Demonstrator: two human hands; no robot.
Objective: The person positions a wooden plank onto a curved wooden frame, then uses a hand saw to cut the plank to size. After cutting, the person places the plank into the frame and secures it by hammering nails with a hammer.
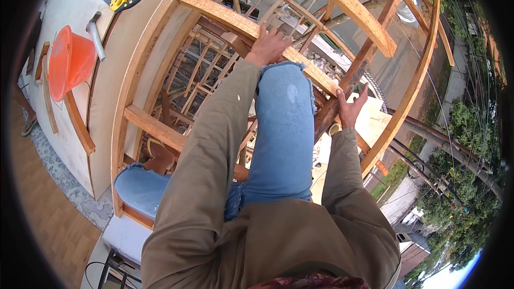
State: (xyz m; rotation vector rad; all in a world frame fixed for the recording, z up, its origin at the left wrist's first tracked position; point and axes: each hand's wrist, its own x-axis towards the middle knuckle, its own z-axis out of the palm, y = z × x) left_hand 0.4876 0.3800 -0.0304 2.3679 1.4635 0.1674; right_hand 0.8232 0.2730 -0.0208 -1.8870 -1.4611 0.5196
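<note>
My left hand (269, 47) lies across a wooden crosspiece (225, 15), its fingers bent over the far edge. This crosspiece slopes from the upper left down to a dark wooden post (350, 80) on the right. By its lower right end is my right hand (350, 108), with thumb and fingers apart. The thumb is beside the crosspiece's end; whether it presses on it I cannot tell. My knee in blue jeans (286, 123) is up against the crosspiece, between my two arms.
Curved wooden beams (409, 96) frame a drop, with scaffolding poles and rubble below. At left a white panel (75, 0) bears an orange bucket (80, 60), a hammer (95, 35), a yellow-and-black-handled saw (120, 0) and a curved wood offcut (78, 123). Trees and cables stand at right.
</note>
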